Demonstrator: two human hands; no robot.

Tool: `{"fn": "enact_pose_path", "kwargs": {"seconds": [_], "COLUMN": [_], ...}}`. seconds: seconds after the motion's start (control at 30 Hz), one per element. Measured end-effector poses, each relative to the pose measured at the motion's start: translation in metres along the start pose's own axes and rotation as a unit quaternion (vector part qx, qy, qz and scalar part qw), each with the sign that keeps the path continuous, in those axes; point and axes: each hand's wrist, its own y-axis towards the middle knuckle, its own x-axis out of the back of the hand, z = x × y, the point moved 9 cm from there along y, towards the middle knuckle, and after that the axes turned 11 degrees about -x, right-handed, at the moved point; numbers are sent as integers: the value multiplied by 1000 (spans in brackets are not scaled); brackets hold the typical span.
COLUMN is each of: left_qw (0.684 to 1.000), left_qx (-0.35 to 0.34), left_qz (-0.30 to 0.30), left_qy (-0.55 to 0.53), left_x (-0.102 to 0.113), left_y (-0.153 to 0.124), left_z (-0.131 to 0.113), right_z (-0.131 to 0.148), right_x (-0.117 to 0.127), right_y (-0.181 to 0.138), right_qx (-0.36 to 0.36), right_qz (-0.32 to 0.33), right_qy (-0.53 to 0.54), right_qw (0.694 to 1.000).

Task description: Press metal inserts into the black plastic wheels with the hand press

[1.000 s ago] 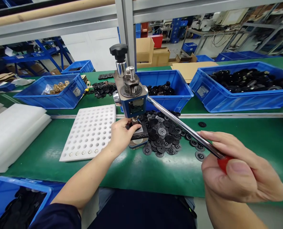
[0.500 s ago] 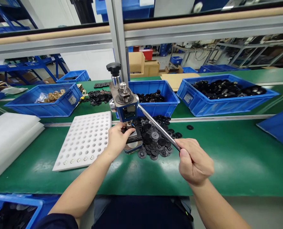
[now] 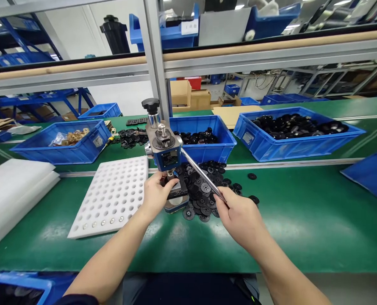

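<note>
A blue and steel arbor press [image 3: 169, 157] with a black knob on top stands at the middle of the bench. My right hand [image 3: 241, 214] is wrapped round its shiny lever [image 3: 201, 173], which slopes down to the right. Under the ram, my left hand [image 3: 154, 194] curls at the press's work area, thumb in front and fingertips partly hidden; what lies between them I cannot make out. Black slotted discs [image 3: 205, 188] lie piled right of the press base. To the left is a white foam tray [image 3: 112, 190] with rows of holes, several in the front row holding small metallic rings.
Blue bins hold tan parts [image 3: 76, 136], round black parts [image 3: 201, 136] and black wheels [image 3: 298, 125]. Stacked white foam sheets [image 3: 20, 195] lie at left. A yellow-handled screwdriver [image 3: 109, 140] leans by the left bin. A metal post [image 3: 155, 55] rises behind the press.
My right hand has moved left with the lever's end, uncovering a black disc at the pile's right. My left hand keeps its place at the press. The view has tilted up a little.
</note>
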Motion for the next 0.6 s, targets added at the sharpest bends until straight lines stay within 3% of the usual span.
{"fn": "enact_pose_path", "kwargs": {"seconds": [0.1,0.37,0.6], "left_qw": [1000,999,1000], "left_qx": [6,26,11], "left_qz": [-5,-22,-23], "left_qy": [7,-21,-5], "left_x": [0,3,-2], "left_y": [0,0,-5], "left_z": [3,-1,3], "right_z": [-4,6,0], "right_x": [-4,8,4], "right_y": [-2,3,-9], "right_qx": [-3,1,43], "right_qz": [-14,30,-98], "right_qy": [0,34,18], "right_qw": [1000,999,994]}}
